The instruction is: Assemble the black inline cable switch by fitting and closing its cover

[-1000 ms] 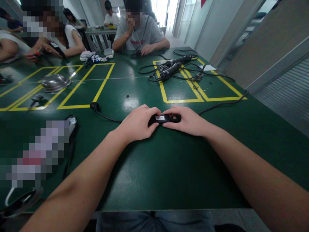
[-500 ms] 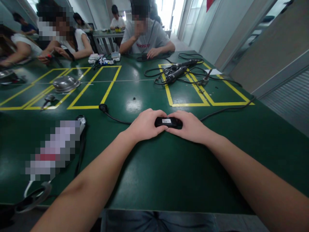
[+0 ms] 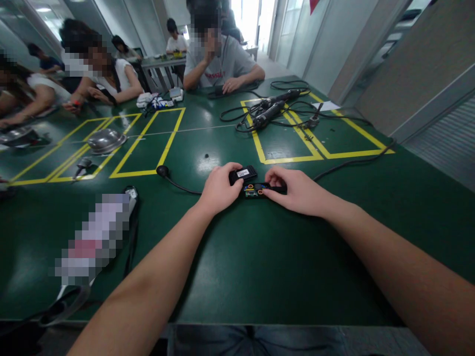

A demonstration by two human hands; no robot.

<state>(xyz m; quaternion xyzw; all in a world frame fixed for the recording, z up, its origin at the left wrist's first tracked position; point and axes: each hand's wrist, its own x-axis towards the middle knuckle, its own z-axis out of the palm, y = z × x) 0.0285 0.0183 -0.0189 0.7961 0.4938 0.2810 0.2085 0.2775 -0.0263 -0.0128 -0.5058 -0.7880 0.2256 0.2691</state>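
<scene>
A small black plastic case, like a power adapter, is in two parts in front of me. My left hand [image 3: 222, 187] is closed on the black cover [image 3: 252, 170], which bears a white label. Just below and right of it lies the other half with its exposed circuit board [image 3: 251, 193], showing copper-coloured rings. My right hand [image 3: 293, 190] pinches the right end of this board half between thumb and fingers. A black cord [image 3: 181, 188] runs left from behind my left hand to a round plug [image 3: 162, 171]. Another cord [image 3: 345, 163] leads off to the right.
Black electric screwdrivers [image 3: 269, 113] with tangled cables lie beyond, near loose screws [image 3: 308, 137]. A metal bowl [image 3: 107, 142] and a small dark tool [image 3: 81, 167] sit at left. A blurred-out pouch with a strap [image 3: 130, 232] lies nearer. Several people sit around the green table [image 3: 282, 277].
The case has come apart: the labelled cover in my left hand has moved up and left, baring the circuit board. My right hand has stayed on the lower half. The view has shifted slightly.
</scene>
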